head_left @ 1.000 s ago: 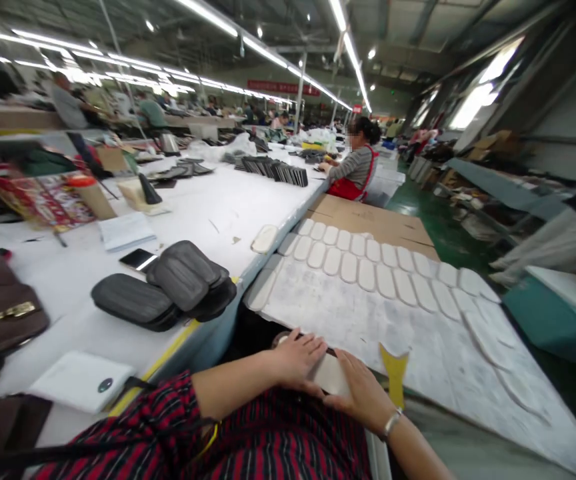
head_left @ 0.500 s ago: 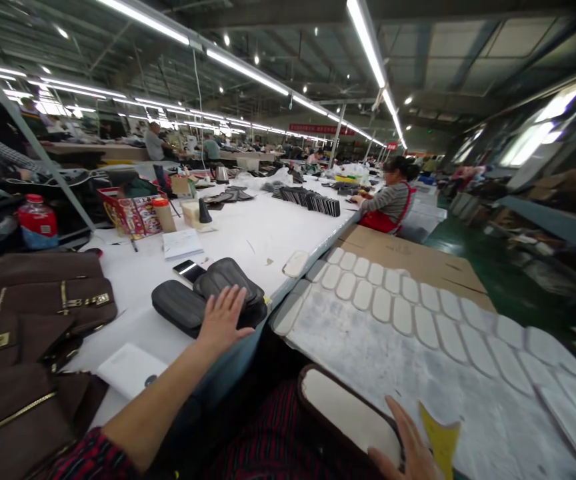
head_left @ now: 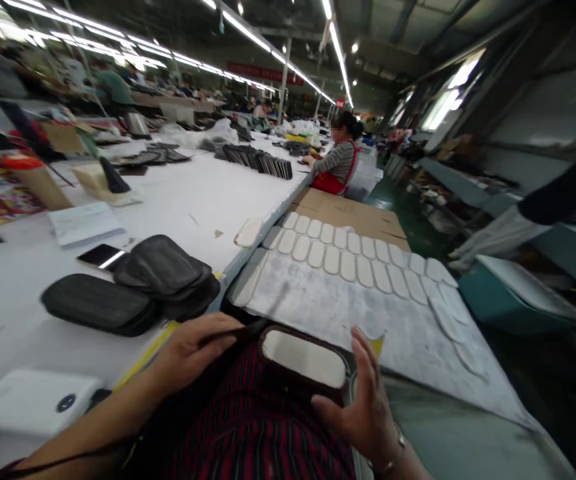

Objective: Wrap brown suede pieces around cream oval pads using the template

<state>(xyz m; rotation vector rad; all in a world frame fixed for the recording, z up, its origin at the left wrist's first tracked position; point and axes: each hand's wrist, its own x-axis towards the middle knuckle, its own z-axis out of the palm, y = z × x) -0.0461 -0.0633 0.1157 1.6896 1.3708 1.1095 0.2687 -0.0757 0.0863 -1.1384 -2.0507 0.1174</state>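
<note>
- Left hand (head_left: 195, 350) has moved back from the black pads (head_left: 165, 265) toward the case (head_left: 304, 359), its thumb and fingers pinching a dark piece (head_left: 254, 329).
- Right hand (head_left: 361, 403) is released, thumb and fingers spread at the case's right end; whether it touches, I cannot tell.
- Case lies white face up, in front of the shirt (head_left: 263, 433).
- White ovals (head_left: 348, 265) line the board (head_left: 313, 303) beyond.

Dark piece (head_left: 254, 329) in left fingers (head_left: 218, 345), pale ovals (head_left: 365, 273)
</note>
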